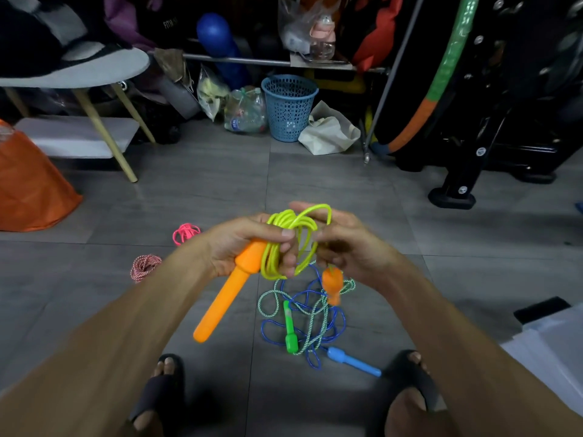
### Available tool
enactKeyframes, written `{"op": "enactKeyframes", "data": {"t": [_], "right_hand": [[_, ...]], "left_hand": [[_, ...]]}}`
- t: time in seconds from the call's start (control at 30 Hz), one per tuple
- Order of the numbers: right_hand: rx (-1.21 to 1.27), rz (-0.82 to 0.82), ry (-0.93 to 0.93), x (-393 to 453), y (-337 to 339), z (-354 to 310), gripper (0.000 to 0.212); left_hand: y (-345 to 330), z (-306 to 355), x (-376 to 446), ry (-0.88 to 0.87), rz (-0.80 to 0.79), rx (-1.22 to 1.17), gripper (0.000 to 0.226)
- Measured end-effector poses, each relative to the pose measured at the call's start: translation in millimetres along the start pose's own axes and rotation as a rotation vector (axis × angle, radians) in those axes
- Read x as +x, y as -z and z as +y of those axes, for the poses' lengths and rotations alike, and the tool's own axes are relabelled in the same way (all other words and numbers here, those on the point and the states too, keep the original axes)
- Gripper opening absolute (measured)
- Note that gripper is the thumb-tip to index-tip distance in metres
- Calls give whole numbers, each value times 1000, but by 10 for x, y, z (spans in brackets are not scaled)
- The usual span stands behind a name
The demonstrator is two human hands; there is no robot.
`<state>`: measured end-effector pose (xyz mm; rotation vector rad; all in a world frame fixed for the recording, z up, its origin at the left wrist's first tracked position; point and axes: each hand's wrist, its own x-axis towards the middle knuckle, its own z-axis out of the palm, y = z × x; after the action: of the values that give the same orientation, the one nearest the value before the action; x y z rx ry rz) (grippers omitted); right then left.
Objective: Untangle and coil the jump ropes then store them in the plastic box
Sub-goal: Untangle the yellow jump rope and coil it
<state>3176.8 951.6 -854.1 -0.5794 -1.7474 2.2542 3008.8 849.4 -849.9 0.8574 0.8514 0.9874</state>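
From the head view, our left hand [249,247] curls round the yellow rope [285,244] coil and one orange handle [225,298], which juts down and toward us. Our right hand [344,247] pinches the far side of the coil, fingers bent, with the second handle [332,287] dangling just below it, blurred. Beneath our hands, on the floor [315,175], the blue rope [315,329] and the green-white rope [303,307] lie knotted through each other, a green handle [290,329] and a blue handle [353,361] among them. A pink rope [186,233] and a red-white rope [145,267] sit coiled, apart, to the left. At the right edge a pale translucent shape [549,351] may be the box; we cannot tell.

We judge the risks this way. The loops are loose and springy, so easing either grip could let the coil burst open. The dangling handle could swing and pull a turn free, or drop into the tangle below. Our feet [164,386] stand close to the floor ropes, and a step could tighten that knot.
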Motion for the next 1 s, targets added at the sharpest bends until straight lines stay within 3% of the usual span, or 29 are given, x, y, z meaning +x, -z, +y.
{"op": "enactKeyframes", "data": {"t": [0.13,0.3,0.37,0.5,0.67,0.73,0.87,1.0], "right_hand": [[-155,32,9,-52,-26,-16,24],[-249,81,-13,-87,-47,-79,10],[-305,146,-35,-75,-41,-80,10],[-436,286,-79,-50,42,-67,7],[-594,329,-106,-48,29,4,8],[-600,371,-73,-31,56,12,8],[-483,343,-65,-70,103,-69,8],[-562,233,-182,-169,338,-105,23]], "left_hand": [[-59,-44,17,-30,-97,42,30],[3,-64,24,-41,-15,69,34],[-11,-77,52,-60,75,134,32],[-7,-104,105,-80,441,376,36],[-45,-183,172,-4,588,1000,17],[-93,-185,172,-58,592,1058,13],[-147,-165,130,-128,477,823,21],[-73,-213,109,-40,501,986,25]]}}
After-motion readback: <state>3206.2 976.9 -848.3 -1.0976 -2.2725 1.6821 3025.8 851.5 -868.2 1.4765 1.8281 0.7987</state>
